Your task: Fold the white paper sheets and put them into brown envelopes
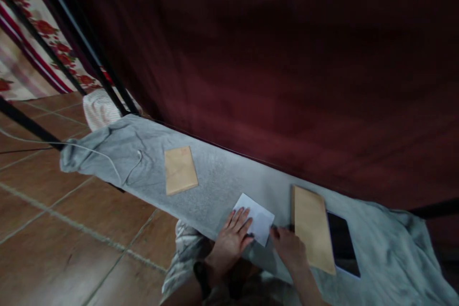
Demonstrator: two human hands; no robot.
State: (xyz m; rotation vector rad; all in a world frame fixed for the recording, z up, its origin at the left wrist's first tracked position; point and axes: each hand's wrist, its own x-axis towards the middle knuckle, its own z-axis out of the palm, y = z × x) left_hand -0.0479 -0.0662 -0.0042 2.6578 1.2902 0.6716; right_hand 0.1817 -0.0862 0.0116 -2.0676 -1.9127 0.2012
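Note:
A white sheet of paper (258,217) lies flat on the grey cloth, tilted to the view. My left hand (234,235) rests on its left part with the fingers spread out flat, and a dark band circles that wrist. Beside the paper's lower right edge is my right hand (289,247), its fingers curled closed and their tips at the edge. Whatever those fingers may hold is hidden. Just right of this hand lies a stack of brown envelopes (313,229).
A single brown envelope (180,170) lies to the left. A dark-screened tablet (343,244) sits right of the stack. The grey cloth (215,172) covers a narrow surface backed by a dark red curtain (251,81). A white cable (103,155) crosses its left end, near black metal posts (96,64).

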